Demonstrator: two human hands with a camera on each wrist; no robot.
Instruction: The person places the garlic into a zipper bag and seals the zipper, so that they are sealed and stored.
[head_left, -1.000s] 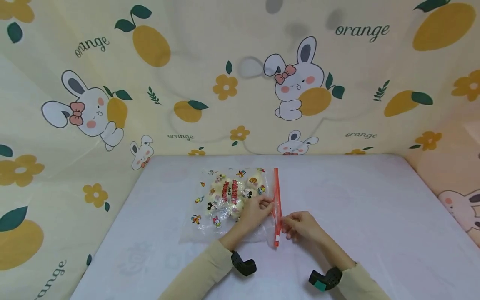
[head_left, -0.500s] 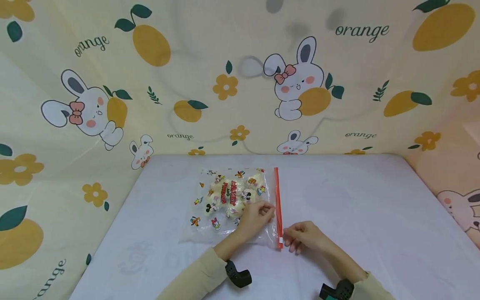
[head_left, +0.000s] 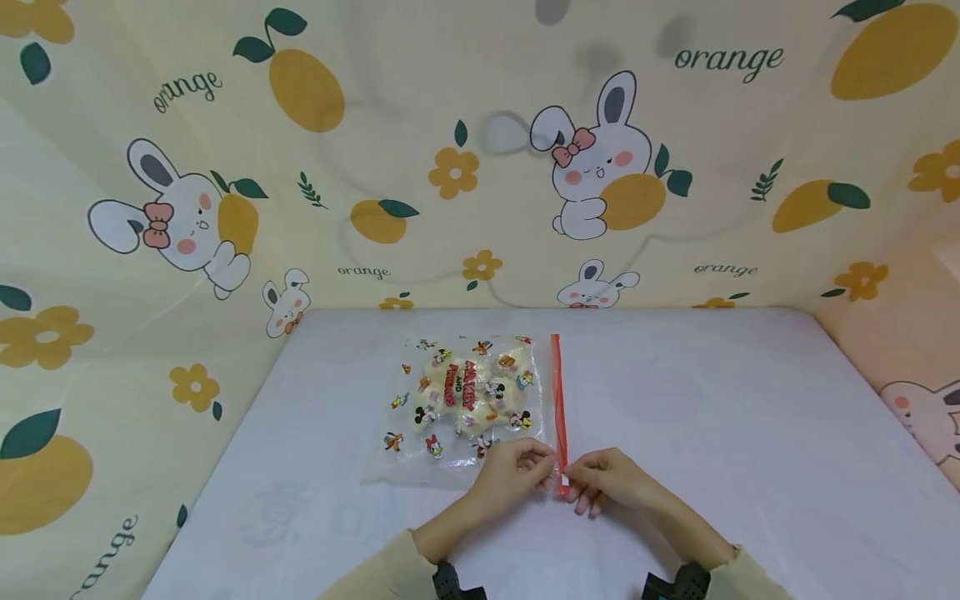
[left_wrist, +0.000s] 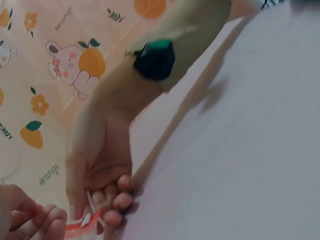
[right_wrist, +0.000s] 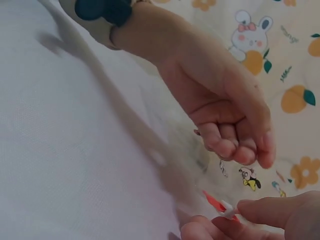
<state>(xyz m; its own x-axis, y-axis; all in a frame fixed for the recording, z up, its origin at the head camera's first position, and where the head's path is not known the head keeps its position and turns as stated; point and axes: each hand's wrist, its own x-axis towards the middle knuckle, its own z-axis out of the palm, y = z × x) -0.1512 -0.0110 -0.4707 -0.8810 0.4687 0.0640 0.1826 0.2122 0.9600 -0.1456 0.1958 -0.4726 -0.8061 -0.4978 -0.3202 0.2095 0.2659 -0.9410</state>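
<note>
A clear slider zip bag (head_left: 450, 467) printed with cartoon figures lies flat on the table, several pale round lumps inside it. Its red zip strip (head_left: 558, 383) runs along the right side. At the strip's near end my right hand (head_left: 615, 482) pinches the white slider (right_wrist: 227, 210) between thumb and fingers. My left hand (head_left: 513, 475) is over the bag's near right corner, fingers bent, fingertips close beside the strip. Whether those fingertips grip the bag's edge cannot be made out. In the right wrist view, the left hand's bent fingers appear a little apart from the slider.
A white cloth covers the table (head_left: 712, 400). Behind it and along both sides hangs a cream curtain (head_left: 405, 125) printed with rabbits and oranges. Dark devices sit on both wrists.
My left hand has slid down along the strip toward the near end. The right hand has moved slightly nearer to me, with the slider. The bag stays in place; its strip has straightened.
</note>
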